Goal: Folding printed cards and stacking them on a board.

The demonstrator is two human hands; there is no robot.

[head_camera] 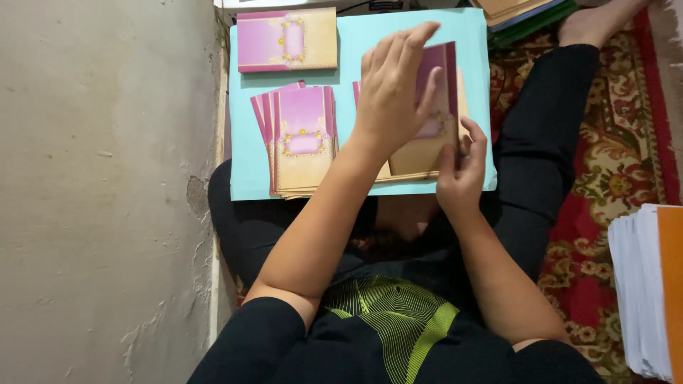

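A light blue board (356,50) rests across my lap. My left hand (395,89) lies flat with fingers spread on top of a pink and tan card (441,92) that stands tilted over a pile of the same cards. My right hand (462,171) pinches that card's lower right edge. To the left sits a fanned stack of pink and tan cards (299,139). Another stack of cards (287,39) lies sideways at the board's far left corner.
A bare plaster wall (107,192) runs along my left. A red patterned carpet (612,163) covers the floor on the right. A thick stack of white sheets with an orange cover (647,284) lies at right. Coloured paper piles (526,14) sit beyond the board.
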